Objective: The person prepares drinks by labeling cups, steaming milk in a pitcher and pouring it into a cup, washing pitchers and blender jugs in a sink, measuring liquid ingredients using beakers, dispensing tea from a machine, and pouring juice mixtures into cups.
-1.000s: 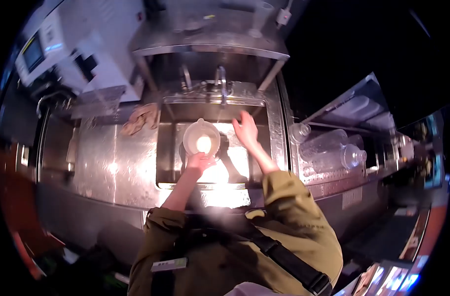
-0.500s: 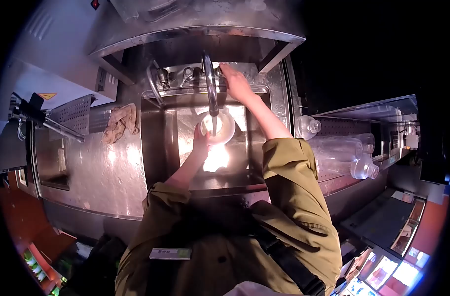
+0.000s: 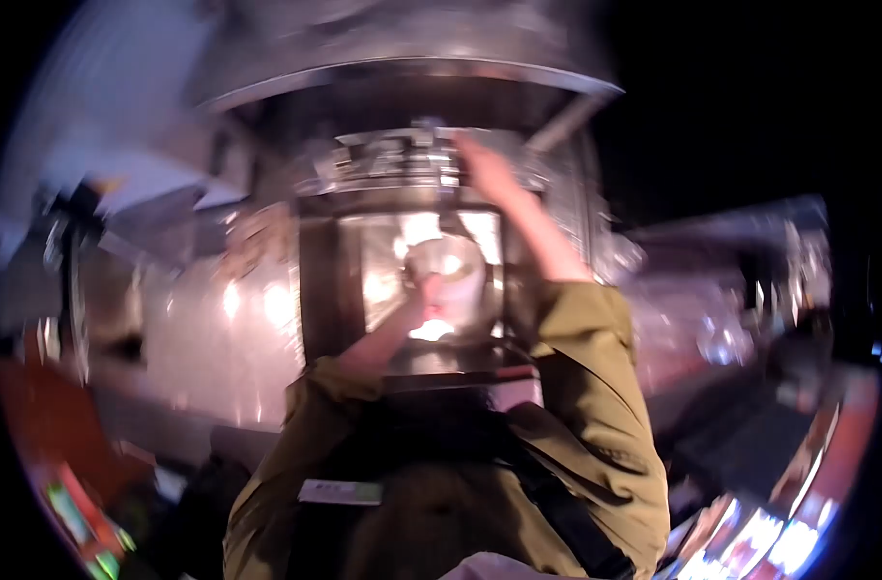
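A pale, translucent round container (image 3: 462,282) is in my left hand (image 3: 427,298), whose fingers close on its left side. It is over the stainless sink (image 3: 322,290), its open top facing up. My right hand (image 3: 487,172) reaches to the back of the sink, its fingertips at the tap handle (image 3: 452,145). Motion blur smears those fingers and the handle. The tap's spout (image 3: 448,198) shows only as a dark streak behind the container; whether water runs cannot be made out.
Left of the sink, a brown cloth (image 3: 257,237) lies on the steel counter (image 3: 209,338). Several clear plastic bottles (image 3: 716,333) lie on the right counter. A steel shelf (image 3: 412,66) spans above the taps, and a white machine (image 3: 112,126) stands at back left.
The whole view has shifted and blurred. The container in my left hand has moved out from under the spout, nearer my body. My right hand stays at the tap handle.
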The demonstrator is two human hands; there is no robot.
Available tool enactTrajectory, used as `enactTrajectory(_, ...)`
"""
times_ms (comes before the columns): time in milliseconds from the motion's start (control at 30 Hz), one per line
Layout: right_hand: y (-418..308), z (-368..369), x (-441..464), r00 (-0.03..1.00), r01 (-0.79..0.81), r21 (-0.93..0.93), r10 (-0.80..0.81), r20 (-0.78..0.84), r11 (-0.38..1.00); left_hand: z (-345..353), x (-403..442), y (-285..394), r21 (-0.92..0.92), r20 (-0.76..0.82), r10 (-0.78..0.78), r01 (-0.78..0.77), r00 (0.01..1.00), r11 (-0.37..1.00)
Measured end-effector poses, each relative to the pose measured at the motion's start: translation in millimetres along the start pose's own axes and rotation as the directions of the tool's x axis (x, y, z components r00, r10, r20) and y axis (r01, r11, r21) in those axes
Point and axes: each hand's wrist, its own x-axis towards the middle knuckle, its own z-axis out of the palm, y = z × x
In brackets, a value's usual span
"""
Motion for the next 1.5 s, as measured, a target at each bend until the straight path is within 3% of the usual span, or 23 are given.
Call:
enactTrajectory(33,-4,-6,-2,0.992,-0.073,0.064,0.065,0.110,0.995,2,-10,-3,0.027,0.001,0.025,-0.025,1.000,0.999)
enactTrajectory(100,-21,-26,-6,0.981,-0.159,0.052,0.152,0.117,0.986,13,-34,-11,0.098,-0.026,0.077,-0.074,0.997,0.992)
enactTrajectory(167,8,-20,4,0.958,-0.125,-0.205,0.172,0.228,0.971,30,-39,-23,0.174,-0.036,0.129,-0.121,0.991,0.977)
enactTrajectory(200,-43,-47,9,0.912,-0.195,-0.167,0.241,0.331,0.967,37,-37,-31,0.214,-0.036,0.150,-0.139,0.988,0.967)
enactTrajectory(300,21,-25,19,0.933,0.014,0.298,-0.120,0.339,0.955,47,-31,-39,0.243,-0.078,0.177,-0.154,0.981,0.958)
enactTrajectory(367,64,-10,30,0.926,0.129,0.239,-0.204,0.319,0.962,49,-23,-46,0.219,-0.120,0.175,-0.146,0.977,0.965)
enactTrajectory(433,77,-16,34,0.908,0.069,0.325,-0.194,0.371,0.943,50,-26,-45,0.201,-0.162,0.193,-0.159,0.968,0.967)
enactTrajectory(533,52,-28,32,0.897,0.243,0.286,-0.327,0.297,0.927,44,-39,-46,0.167,-0.227,0.211,-0.176,0.951,0.970)
enactTrajectory(567,56,-26,32,0.886,0.090,0.338,-0.231,0.403,0.937,38,-40,-44,0.150,-0.249,0.215,-0.181,0.944,0.972)
enactTrajectory(633,32,-30,25,0.907,0.132,0.189,-0.195,0.372,0.973,31,-37,-41,0.131,-0.258,0.227,-0.199,0.939,0.971)
enactTrajectory(667,23,-30,19,0.923,0.097,0.276,-0.190,0.335,0.956,23,-37,-38,0.102,-0.272,0.228,-0.207,0.935,0.973)
enactTrajectory(733,41,-25,25,0.915,0.123,0.195,-0.188,0.357,0.973,14,-43,-28,0.059,-0.290,0.237,-0.230,0.927,0.971)
enactTrajectory(767,51,-19,26,0.916,0.280,0.116,-0.301,0.264,0.953,7,-40,-31,0.029,-0.307,0.238,-0.241,0.921,0.970)
enactTrajectory(800,30,-26,22,0.931,0.072,0.001,-0.067,0.358,0.997,1,-40,-28,-0.007,-0.319,0.236,-0.252,0.918,0.968)
enactTrajectory(900,22,-26,23,0.946,0.023,0.064,-0.043,0.321,0.998,-7,-42,-23,-0.128,-0.313,0.204,-0.254,0.928,0.959)
enactTrajectory(933,32,-19,23,0.959,-0.008,-0.090,0.033,0.282,0.996,-9,-36,-23,-0.190,-0.293,0.183,-0.244,0.939,0.951)
enactTrajectory(1033,8,-31,16,0.968,0.046,0.040,-0.055,0.247,0.998,-12,-18,-8,-0.414,-0.231,0.108,-0.198,0.967,0.889)
enactTrajectory(1133,46,-8,20,0.976,0.140,0.039,-0.144,0.162,0.989,-5,12,-6,-0.602,-0.188,0.029,-0.138,0.982,0.787)
enactTrajectory(1167,42,-11,18,0.978,0.133,0.056,-0.140,0.156,0.990,-3,19,-9,-0.582,-0.205,0.025,-0.142,0.978,0.801)
enactTrajectory(1200,35,-15,19,0.978,0.131,0.075,-0.141,0.151,0.989,-1,22,-10,-0.342,-0.317,0.097,-0.209,0.943,0.916)
enactTrajectory(1300,20,-23,17,0.983,0.076,0.079,-0.088,0.163,0.994,-11,37,-16,-0.184,-0.266,0.037,-0.089,0.963,0.979)
enactTrajectory(1400,19,-19,16,0.985,0.079,0.092,-0.092,0.148,0.993,-15,33,6,-0.031,0.046,-0.108,0.109,0.993,0.993)
enactTrajectory(1500,19,-17,14,0.987,0.067,0.057,-0.074,0.143,0.996,-9,19,24,-0.013,0.231,-0.058,0.063,0.971,0.998)
